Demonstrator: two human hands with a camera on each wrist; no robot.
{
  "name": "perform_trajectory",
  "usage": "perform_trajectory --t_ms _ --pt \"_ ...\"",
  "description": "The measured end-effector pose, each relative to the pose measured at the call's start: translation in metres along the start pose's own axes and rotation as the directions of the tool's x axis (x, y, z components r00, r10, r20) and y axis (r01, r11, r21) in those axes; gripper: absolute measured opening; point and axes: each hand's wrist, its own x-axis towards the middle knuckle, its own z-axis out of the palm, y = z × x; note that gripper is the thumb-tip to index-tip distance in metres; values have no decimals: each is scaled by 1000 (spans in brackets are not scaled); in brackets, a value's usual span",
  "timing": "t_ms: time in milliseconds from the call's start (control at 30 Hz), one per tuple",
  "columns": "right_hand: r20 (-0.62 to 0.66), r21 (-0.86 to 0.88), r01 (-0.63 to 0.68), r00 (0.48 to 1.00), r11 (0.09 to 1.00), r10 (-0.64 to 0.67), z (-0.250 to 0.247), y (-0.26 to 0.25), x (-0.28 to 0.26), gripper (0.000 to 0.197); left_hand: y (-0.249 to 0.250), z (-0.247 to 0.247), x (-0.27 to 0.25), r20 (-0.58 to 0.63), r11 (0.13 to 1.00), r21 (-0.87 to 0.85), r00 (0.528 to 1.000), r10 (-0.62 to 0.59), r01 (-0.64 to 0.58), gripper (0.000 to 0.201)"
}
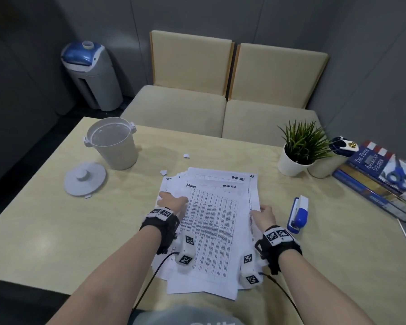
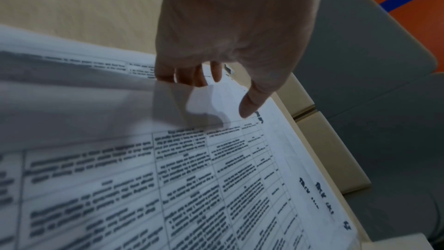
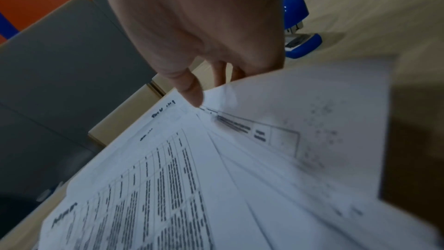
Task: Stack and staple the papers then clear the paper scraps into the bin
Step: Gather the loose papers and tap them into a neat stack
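Note:
A loose, fanned pile of printed papers lies on the table in front of me. My left hand holds its left edge. In the left wrist view the fingers tuck under lifted sheets and the thumb lies on top. At the pile's right edge my right hand pinches the sheets, thumb above and fingers below the raised edge. A blue and white stapler stands just right of the right hand. Small white scraps lie beyond the pile. The white bin stands open at the far left.
The bin's lid lies beside it with another scrap at its rim. At the right are a potted plant, a stack of books and blue scissors. Two beige seats stand behind the table.

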Motion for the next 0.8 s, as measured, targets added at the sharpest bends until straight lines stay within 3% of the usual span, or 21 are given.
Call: perform_trajectory --t_ms 133,233,300,367,467,533,600,700,800 --pt "102 32 6 995 999 -9 1 -2 0 40 1 4 -2 105 986 -166 994 26 -8 85" --pt "134 150 1 991 989 -21 3 -4 -1 39 2 5 -3 95 966 -244 989 111 -85 65" --pt "118 187 -9 993 982 -13 2 -6 -5 41 7 3 -10 111 944 -269 967 229 -192 45" --pt "133 242 -32 991 970 -1 1 -3 -5 59 13 3 -20 146 911 -273 923 356 -308 42" --pt "213 375 -82 977 923 0 -1 3 -4 104 17 3 -31 175 853 -180 837 518 -490 61" --pt "197 422 -51 980 905 -37 -2 6 -1 114 16 4 -32 186 828 -194 809 557 -526 65" --pt "153 469 3 985 883 -84 -4 8 2 104 22 -2 -48 158 826 -257 821 548 -502 56" --pt "228 602 1 958 799 -172 -8 2 -1 85 29 -7 -60 86 797 -416 853 514 -438 41" --pt "291 587 7 931 809 -220 -10 -6 -4 47 33 -6 -64 76 795 -478 884 461 -373 45"
